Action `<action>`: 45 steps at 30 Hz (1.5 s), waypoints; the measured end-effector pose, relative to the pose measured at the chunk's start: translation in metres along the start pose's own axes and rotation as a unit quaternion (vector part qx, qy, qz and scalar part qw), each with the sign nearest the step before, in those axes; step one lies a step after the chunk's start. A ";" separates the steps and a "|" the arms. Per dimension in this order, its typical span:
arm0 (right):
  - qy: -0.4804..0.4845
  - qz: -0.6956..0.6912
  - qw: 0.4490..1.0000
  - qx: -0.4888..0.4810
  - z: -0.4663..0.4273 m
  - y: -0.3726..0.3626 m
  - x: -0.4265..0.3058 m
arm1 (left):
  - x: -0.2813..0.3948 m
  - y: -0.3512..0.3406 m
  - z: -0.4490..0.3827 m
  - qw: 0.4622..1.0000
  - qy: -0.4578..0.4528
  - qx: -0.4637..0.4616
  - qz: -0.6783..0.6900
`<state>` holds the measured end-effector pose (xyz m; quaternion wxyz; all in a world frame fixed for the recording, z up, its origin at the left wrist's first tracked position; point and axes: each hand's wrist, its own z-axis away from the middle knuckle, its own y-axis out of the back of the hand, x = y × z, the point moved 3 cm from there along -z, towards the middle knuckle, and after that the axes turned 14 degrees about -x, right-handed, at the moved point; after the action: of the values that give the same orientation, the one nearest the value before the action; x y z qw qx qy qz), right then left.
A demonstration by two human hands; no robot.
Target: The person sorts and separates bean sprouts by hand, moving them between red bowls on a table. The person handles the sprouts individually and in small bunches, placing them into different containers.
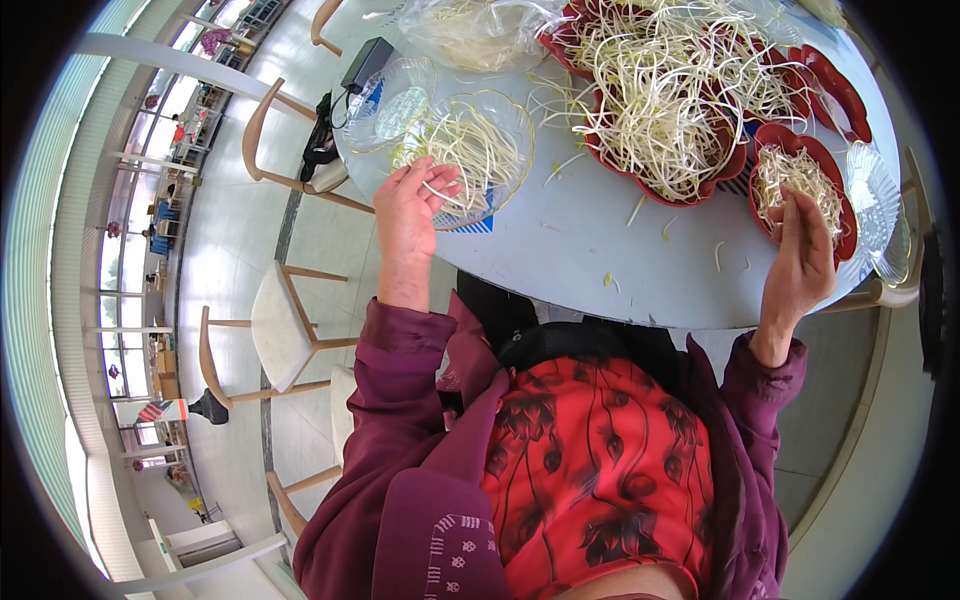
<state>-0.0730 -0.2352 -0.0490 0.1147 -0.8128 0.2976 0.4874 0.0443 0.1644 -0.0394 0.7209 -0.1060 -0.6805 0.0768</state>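
Observation:
My left hand (414, 206) is at the near rim of a clear gold-edged glass plate (527, 154). A pale sprout stem (436, 192) lies between its curled fingers. Trimmed sprouts (480, 154) with greenish tips are heaped on that plate. On the other side, my right hand (806, 251) hovers over a red scalloped bowl (847, 232) holding short, thin root ends (799, 180). Its thumb and fingertips meet above these scraps; whether anything is pinched there cannot be made out. Between the hands, a large pile of long sprouts (660, 112) overflows red flower-shaped dishes (652, 193).
Behind the plates sits a clear plastic bag (480, 37) of sprouts. Another glass plate (401, 97) and a black box (367, 64) stand at left. An empty red dish (832, 90) and stacked glass plates (874, 195) are at right. Wooden chairs (281, 330) surround the table (555, 255).

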 end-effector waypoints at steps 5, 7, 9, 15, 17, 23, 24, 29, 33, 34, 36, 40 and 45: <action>0.011 -0.021 1.000 -0.012 0.000 -0.001 -0.003 | 0.002 0.000 0.001 0.999 -0.021 0.026 -0.036; 0.007 -0.023 1.000 -0.014 0.000 0.000 -0.003 | 0.000 0.001 0.000 0.998 -0.021 0.038 -0.044; 0.000 -0.023 1.000 -0.010 0.001 0.000 -0.003 | -0.003 0.005 0.000 0.996 -0.037 0.052 -0.060; 0.034 -0.019 0.999 -0.032 0.000 -0.007 -0.011 | 0.000 0.011 0.000 0.911 -0.104 0.131 -0.377; 0.024 -0.035 0.998 -0.037 0.000 -0.008 -0.012 | -0.002 0.007 0.002 0.838 -0.140 0.161 -0.502; 0.028 -0.038 0.997 -0.057 -0.003 -0.013 -0.009 | -0.001 -0.001 0.010 0.707 -0.195 0.222 -0.643; 0.026 -0.040 0.997 -0.055 -0.003 -0.014 -0.009 | -0.002 0.000 0.010 0.682 -0.200 0.227 -0.665; 0.016 -0.021 0.998 -0.059 -0.004 -0.017 -0.014 | -0.002 -0.006 0.011 0.569 -0.223 0.253 -0.750; 0.042 -0.014 0.997 -0.065 -0.003 -0.020 -0.013 | 0.004 -0.012 0.015 0.573 -0.212 0.235 -0.756; 0.046 -0.013 0.997 -0.061 -0.003 -0.022 -0.010 | 0.007 -0.013 0.017 0.578 -0.224 0.232 -0.750; 0.053 -0.003 0.996 -0.069 -0.004 -0.022 -0.012 | 0.013 -0.019 0.020 0.599 -0.268 0.209 -0.725; 0.059 -0.003 0.996 -0.074 0.000 -0.025 -0.007 | 0.023 -0.049 0.033 0.668 -0.310 0.140 -0.661; 0.063 0.043 0.993 -0.092 -0.001 -0.026 -0.008 | 0.012 -0.098 0.040 0.741 -0.343 -0.015 -0.577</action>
<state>-0.0597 -0.2117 -0.0444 0.0000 -0.8354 0.2928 0.4652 0.0017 0.0746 -0.0004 0.3431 0.3298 -0.8140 -0.3330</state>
